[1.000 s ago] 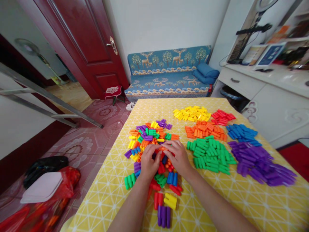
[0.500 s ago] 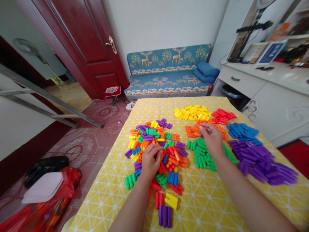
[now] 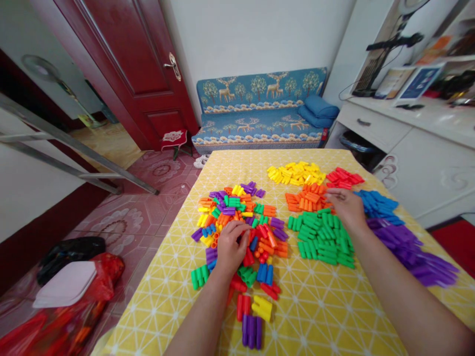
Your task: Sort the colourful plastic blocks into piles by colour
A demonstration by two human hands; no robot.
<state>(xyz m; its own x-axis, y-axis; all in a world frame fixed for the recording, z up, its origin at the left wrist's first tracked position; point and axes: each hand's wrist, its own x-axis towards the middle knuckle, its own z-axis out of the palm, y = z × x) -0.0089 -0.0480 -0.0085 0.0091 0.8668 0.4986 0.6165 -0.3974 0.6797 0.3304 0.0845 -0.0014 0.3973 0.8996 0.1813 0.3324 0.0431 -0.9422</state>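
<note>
My left hand [image 3: 233,245] rests on a mixed pile of coloured plastic bullet-shaped building blocks [image 3: 227,205]. Its fingers are curled, thumb near the index finger, and whatever is between them is hidden. My right hand [image 3: 347,207] reaches over the sorted heaps, its fingertips drawn together at the right edge of the orange blocks [image 3: 306,198]. I cannot make out a block in them. Just below lie green blocks [image 3: 322,235]. Blue blocks [image 3: 378,205] and purple blocks [image 3: 404,247] lie to the right, partly covered by my hand and forearm.
Farther back on the yellow tablecloth [image 3: 178,277] are heaps of yellow blocks [image 3: 297,173] and red blocks [image 3: 343,178]. Near me lie loose yellow and purple blocks [image 3: 252,331]. A blue sofa [image 3: 256,118] stands beyond the table, a white cabinet [image 3: 423,163] to the right.
My right hand has moved right, from above the orange heap to its right edge, uncovering more orange and green blocks. My left hand has stayed in place.
</note>
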